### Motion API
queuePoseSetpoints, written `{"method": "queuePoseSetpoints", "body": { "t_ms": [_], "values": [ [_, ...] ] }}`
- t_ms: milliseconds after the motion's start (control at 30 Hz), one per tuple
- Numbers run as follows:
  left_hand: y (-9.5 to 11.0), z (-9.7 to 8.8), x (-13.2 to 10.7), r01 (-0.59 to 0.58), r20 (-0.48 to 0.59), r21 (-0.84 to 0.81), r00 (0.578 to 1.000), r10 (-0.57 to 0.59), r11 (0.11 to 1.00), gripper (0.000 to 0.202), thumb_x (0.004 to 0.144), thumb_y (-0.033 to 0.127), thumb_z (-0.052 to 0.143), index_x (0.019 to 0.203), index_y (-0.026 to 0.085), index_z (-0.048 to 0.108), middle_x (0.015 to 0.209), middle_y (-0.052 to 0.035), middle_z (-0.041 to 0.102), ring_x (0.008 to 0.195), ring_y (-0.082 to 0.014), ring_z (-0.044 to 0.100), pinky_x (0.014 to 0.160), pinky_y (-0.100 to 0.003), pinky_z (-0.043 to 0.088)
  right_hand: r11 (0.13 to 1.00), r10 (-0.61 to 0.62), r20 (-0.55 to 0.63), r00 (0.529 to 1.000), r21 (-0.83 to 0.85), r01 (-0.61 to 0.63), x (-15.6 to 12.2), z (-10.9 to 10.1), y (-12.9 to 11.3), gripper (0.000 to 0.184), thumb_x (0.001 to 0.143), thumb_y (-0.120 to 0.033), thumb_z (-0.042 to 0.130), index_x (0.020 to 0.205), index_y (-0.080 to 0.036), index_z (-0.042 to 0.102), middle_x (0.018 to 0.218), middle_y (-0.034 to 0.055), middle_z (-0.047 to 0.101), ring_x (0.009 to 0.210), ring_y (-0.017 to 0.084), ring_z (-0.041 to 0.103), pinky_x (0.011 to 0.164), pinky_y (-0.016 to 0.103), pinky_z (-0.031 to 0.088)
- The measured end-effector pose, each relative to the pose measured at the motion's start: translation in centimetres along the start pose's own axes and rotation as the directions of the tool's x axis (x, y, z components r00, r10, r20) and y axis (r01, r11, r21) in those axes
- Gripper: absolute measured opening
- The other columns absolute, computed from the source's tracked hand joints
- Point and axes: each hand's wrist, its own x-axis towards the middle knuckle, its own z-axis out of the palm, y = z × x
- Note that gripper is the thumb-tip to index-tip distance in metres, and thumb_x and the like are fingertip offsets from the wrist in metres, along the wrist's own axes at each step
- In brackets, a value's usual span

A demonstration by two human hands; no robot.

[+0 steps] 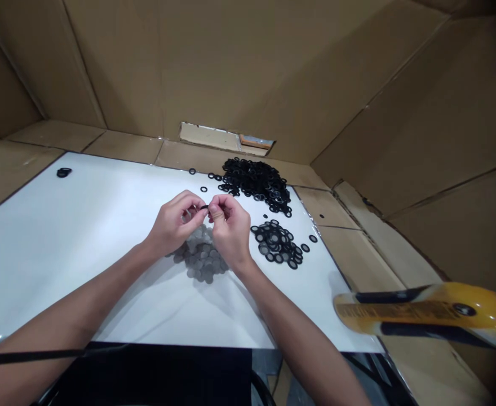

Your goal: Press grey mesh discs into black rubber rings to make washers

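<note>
Both bare arms reach in now, left forearm and right forearm angling up to the middle, right hand just beside left hand, fingers curled, pinching tight, wrists bent!

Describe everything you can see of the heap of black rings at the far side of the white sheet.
The heap of black rings is a loose, irregular mound of many small, flat, matte rings, rubber-like in look, each with a round central hole. They lie jumbled and overlapping at various tilts, several layers deep in the middle and thinning at the edges. The heap rests on the white sheet near its far edge, close to the cardboard lining. A few stray rings lie apart on its left. Neither the left hand nor the right hand touches it.
</note>
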Motion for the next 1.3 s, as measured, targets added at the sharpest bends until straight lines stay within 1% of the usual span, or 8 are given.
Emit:
{"method": "queuePoseSetpoints", "body": {
  "t_ms": [233, 400, 533, 633, 733, 867, 1033, 1300],
  "values": [
    [-0.15, -0.05, -0.09, 0.069, -0.005, -0.084, 0.998, -0.07, 0.994, 0.006, 0.09, 0.021, 0.06, 0.086, 0.018, 0.062, 0.087, -0.0025, 0.062, 0.073, -0.0125, 0.058, 0.062, -0.023, 0.046, 1.0, -0.002, 0.013, 1.0, 0.006, 0.002, 0.28, -0.07, -0.18, 0.011, 0.09, -0.025, 0.057, 0.081, -0.019, 0.059, 0.079, 0.0015, 0.062, 0.072, 0.015, 0.057, 0.068, 0.028, 0.047],
    [0.02, 0.17, 0.03, 0.167, -0.034, -0.219, 0.983, -0.179, 0.961, 0.011, 0.089, 0.027, 0.064, 0.087, 0.017, 0.064, 0.088, -0.0025, 0.062, 0.067, -0.0106, 0.056, 0.061, -0.024, 0.046, 0.982, 0.052, 0.018, 0.998, 0.182, -0.055, 0.6, -0.03, -0.26, 0.012, 0.087, -0.028, 0.065, 0.082, -0.018, 0.065, 0.078, 0.0021, 0.066, 0.073, 0.016, 0.063, 0.07, 0.029, 0.052],
    [0.03, 0.4, 0.25, 0.287, -0.027, -0.363, 0.948, -0.318, 0.887, 0.018, 0.088, 0.034, 0.067, 0.088, 0.017, 0.063, 0.066, 0.0022, 0.059, 0.055, -0.0093, 0.051, 0.053, -0.022, 0.042, 0.954, 0.086, 0.05, 0.995, 0.284, -0.097, 0.75, 0.08, 0.02, 0.013, 0.084, -0.028, 0.069, 0.092, -0.017, 0.067, 0.087, 0.0038, 0.07, 0.077, 0.016, 0.067, 0.073, 0.03, 0.055],
    [-0.23, 0.56, 0.31, 0.337, -0.022, -0.411, 0.925, -0.379, 0.847, 0.02, 0.086, 0.035, 0.069, 0.088, 0.017, 0.062, 0.058, 0.0044, 0.055, 0.051, -0.0092, 0.05, 0.051, -0.022, 0.042, 0.952, 0.128, 0.065, 0.99, 0.271, -0.141, 0.77, 0.12, 0.3, 0.015, 0.084, -0.031, 0.069, 0.089, -0.017, 0.066, 0.08, 0.002, 0.068, 0.069, 0.015, 0.065, 0.068, 0.029, 0.054],
    [-0.46, 0.64, 0.29, 0.36, -0.007, -0.403, 0.918, -0.396, 0.841, 0.02, 0.084, 0.034, 0.071, 0.087, 0.016, 0.062, 0.058, 0.0044, 0.056, 0.051, -0.009, 0.051, 0.049, -0.021, 0.041, 0.961, 0.147, 0.081, 0.986, 0.223, -0.162, 0.83, 0.06, 0.39, 0.016, 0.085, -0.032, 0.067, 0.083, -0.017, 0.062, 0.072, 0.0, 0.064, 0.064, 0.014, 0.062, 0.064, 0.029, 0.052],
    [-0.41, 0.68, 0.26, 0.377, 0.017, -0.383, 0.915, -0.402, 0.843, 0.019, 0.083, 0.033, 0.071, 0.086, 0.016, 0.062, 0.056, 0.0045, 0.055, 0.05, -0.009, 0.05, 0.048, -0.02, 0.04, 0.971, 0.155, 0.062, 0.986, 0.174, -0.164, 0.88, -0.09, 0.14, 0.016, 0.085, -0.033, 0.065, 0.081, -0.018, 0.062, 0.072, 0.0002, 0.063, 0.064, 0.015, 0.062, 0.063, 0.029, 0.051],
    [-0.14, 0.68, 0.25, 0.371, -0.001, -0.384, 0.915, -0.402, 0.846, 0.017, 0.083, 0.032, 0.07, 0.084, 0.016, 0.064, 0.056, 0.0041, 0.056, 0.05, -0.0088, 0.05, 0.048, -0.021, 0.04, 0.978, 0.14, 0.067, 0.988, 0.148, -0.149, 0.76, -0.23, -0.14, 0.016, 0.084, -0.033, 0.066, 0.08, -0.017, 0.065, 0.071, 0.0011, 0.065, 0.065, 0.015, 0.062, 0.063, 0.028, 0.05],
    [-0.16, 0.5, 0.36, 0.399, 0.013, -0.375, 0.905, -0.426, 0.837, 0.021, 0.081, 0.035, 0.072, 0.083, 0.016, 0.063, 0.054, 0.0045, 0.054, 0.048, -0.0086, 0.048, 0.046, -0.02, 0.038, 0.972, 0.184, 0.051, 0.982, 0.139, -0.19, 0.98, -0.29, -0.04, 0.017, 0.081, -0.035, 0.067, 0.08, -0.017, 0.064, 0.07, 0.0015, 0.065, 0.065, 0.015, 0.062, 0.065, 0.028, 0.051]
  ]
}}
